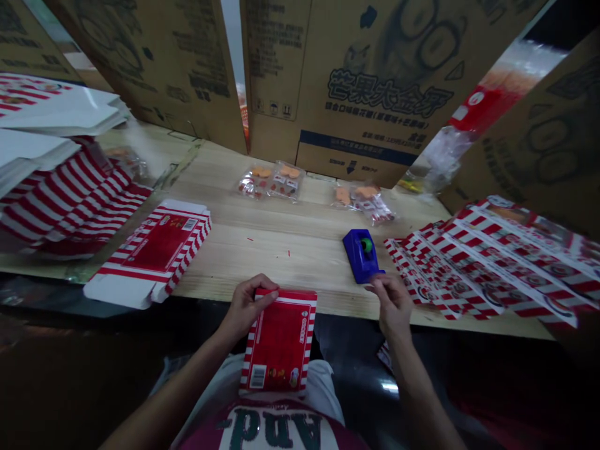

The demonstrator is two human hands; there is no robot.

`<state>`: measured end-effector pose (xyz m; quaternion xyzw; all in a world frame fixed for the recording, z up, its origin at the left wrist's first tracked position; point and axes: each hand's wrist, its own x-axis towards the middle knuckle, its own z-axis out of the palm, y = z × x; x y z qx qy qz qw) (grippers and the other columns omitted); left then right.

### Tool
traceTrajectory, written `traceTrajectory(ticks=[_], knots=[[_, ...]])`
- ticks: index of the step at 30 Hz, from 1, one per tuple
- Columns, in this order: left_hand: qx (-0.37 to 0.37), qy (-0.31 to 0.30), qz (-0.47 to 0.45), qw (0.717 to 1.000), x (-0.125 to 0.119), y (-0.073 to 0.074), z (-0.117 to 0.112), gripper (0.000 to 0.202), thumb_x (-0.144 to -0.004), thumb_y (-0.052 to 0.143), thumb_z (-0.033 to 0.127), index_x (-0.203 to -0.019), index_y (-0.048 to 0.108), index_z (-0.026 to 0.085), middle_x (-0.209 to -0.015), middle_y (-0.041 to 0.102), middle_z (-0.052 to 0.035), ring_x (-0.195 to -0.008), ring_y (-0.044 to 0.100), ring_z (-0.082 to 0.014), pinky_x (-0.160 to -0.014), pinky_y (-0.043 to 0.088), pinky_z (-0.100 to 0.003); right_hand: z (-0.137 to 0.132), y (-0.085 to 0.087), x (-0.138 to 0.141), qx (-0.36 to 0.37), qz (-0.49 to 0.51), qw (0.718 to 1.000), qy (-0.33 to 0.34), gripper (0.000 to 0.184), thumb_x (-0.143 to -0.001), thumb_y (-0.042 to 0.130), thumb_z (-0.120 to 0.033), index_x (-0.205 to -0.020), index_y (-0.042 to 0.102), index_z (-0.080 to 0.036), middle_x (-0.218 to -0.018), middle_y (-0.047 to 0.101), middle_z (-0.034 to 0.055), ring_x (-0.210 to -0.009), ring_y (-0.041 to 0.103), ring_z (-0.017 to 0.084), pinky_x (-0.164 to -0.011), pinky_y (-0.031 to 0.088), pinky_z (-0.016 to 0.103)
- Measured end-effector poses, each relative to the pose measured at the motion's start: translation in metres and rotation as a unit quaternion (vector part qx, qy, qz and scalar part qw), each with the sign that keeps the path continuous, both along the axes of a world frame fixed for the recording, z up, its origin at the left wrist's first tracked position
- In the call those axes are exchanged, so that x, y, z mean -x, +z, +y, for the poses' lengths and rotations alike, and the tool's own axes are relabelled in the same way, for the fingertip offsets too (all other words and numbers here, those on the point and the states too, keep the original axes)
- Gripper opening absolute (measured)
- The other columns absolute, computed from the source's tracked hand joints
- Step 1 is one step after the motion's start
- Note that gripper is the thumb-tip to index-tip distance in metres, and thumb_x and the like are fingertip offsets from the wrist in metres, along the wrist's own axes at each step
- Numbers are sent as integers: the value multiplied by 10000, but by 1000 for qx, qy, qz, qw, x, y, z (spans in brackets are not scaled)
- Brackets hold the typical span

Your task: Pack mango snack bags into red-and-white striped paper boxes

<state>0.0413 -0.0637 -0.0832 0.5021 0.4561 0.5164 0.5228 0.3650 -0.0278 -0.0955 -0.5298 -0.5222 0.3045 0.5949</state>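
Note:
In my left hand (250, 303) is a red carton (284, 340) with striped red-and-white edges, its barcode end toward my body. The thumb lies over the carton's top edge, and the carton rests above my lap. My right hand (391, 300) pinches at the front end of a blue tape dispenser (360, 257), which stands on the table and holds a green-cored roll. Thumb and forefinger are closed there; any strip of tape between them is too faint to make out.
Flattened striped cartons (154, 247) lie at left beside larger white-and-striped stacks (70, 194). Clear snack packets (272, 180) and more packets (365, 201) sit farther back. Several striped cartons (487, 256) fan out at right. Tall brown boxes (281, 75) wall the back.

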Motion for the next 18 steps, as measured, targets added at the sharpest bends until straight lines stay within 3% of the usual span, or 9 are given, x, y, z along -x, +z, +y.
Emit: traceTrajectory(ticks=[1, 2, 4, 6, 8, 11, 13, 15, 18], knots=[[2, -6, -1, 1000, -2, 1, 2, 121, -775, 705, 259, -735, 642, 164, -785, 635, -14, -769, 578, -157, -722, 421, -258, 4, 18, 13, 16, -55, 992, 108, 236, -833, 654, -362, -694, 616, -176, -882, 582, 41, -843, 559, 170, -720, 477, 294], [3, -14, 1, 1000, -4, 3, 3, 125, -775, 701, 262, -733, 639, 163, -779, 632, -13, -755, 572, -154, -711, 419, -256, 11, 37, 27, 45, -110, 964, 237, 252, -842, 651, -363, -684, 616, -170, -873, 594, 48, -826, 565, 168, -714, 461, 284], [1, -30, 16, 999, -8, 6, 6, 134, -781, 688, 268, -724, 633, 160, -760, 623, -9, -724, 558, -147, -687, 412, -251, 27, 69, 60, 75, -181, 877, 439, 268, -843, 654, -367, -679, 598, -163, -824, 589, 38, -770, 561, 154, -683, 438, 266], [-6, -39, 36, 999, -10, 10, 7, 147, -791, 672, 275, -716, 627, 157, -750, 621, -9, -703, 551, -144, -674, 408, -249, 43, 89, 92, 75, -266, 784, 556, 244, -834, 664, -341, -692, 598, -155, -772, 566, 12, -703, 532, 129, -661, 410, 247], [-18, -44, 45, 998, -10, 13, 6, 163, -797, 661, 287, -711, 619, 155, -752, 624, -15, -716, 561, -152, -692, 417, -257, 54, 96, 119, 61, -359, 710, 602, 186, -815, 679, -277, -702, 604, -150, -740, 549, -9, -653, 495, 108, -637, 373, 231], [-26, -42, 42, 998, -7, 13, 3, 187, -810, 646, 312, -713, 605, 157, -763, 623, -24, -739, 573, -166, -710, 428, -266, 62, 97, 143, 48, -482, 656, 579, 177, -779, 710, -265, -689, 609, -152, -708, 547, -9, -653, 476, 115, -614, 328, 232], [-24, -39, 43, 998, -3, 12, 2, 198, -823, 636, 318, -713, 594, 159, -755, 614, -22, -732, 571, -165, -700, 427, -263, 68, 95, 149, 64, -516, 646, 559, 236, -764, 725, -342, -680, 610, -154, -684, 555, -1, -666, 490, 132, -605, 322, 236], [-26, -37, 42, 998, 0, 12, 0, 192, -832, 634, 307, -716, 587, 161, -740, 601, -14, -720, 566, -159, -697, 424, -261, 76, 91, 149, 102, -506, 655, 551, 307, -702, 768, -420, -750, 622, -155, -687, 578, 3, -675, 512, 145, -592, 332, 234], [-45, -47, 36, 997, 0, 14, -3, 163, -831, 646, 287, -736, 599, 164, -770, 608, -18, -749, 576, -163, -737, 429, -274, 84, 75, 146, 231, -400, 665, 587, 571, -528, 858, -461, -931, 601, -148, -710, 612, -14, -645, 542, 145, -560, 364, 222]])
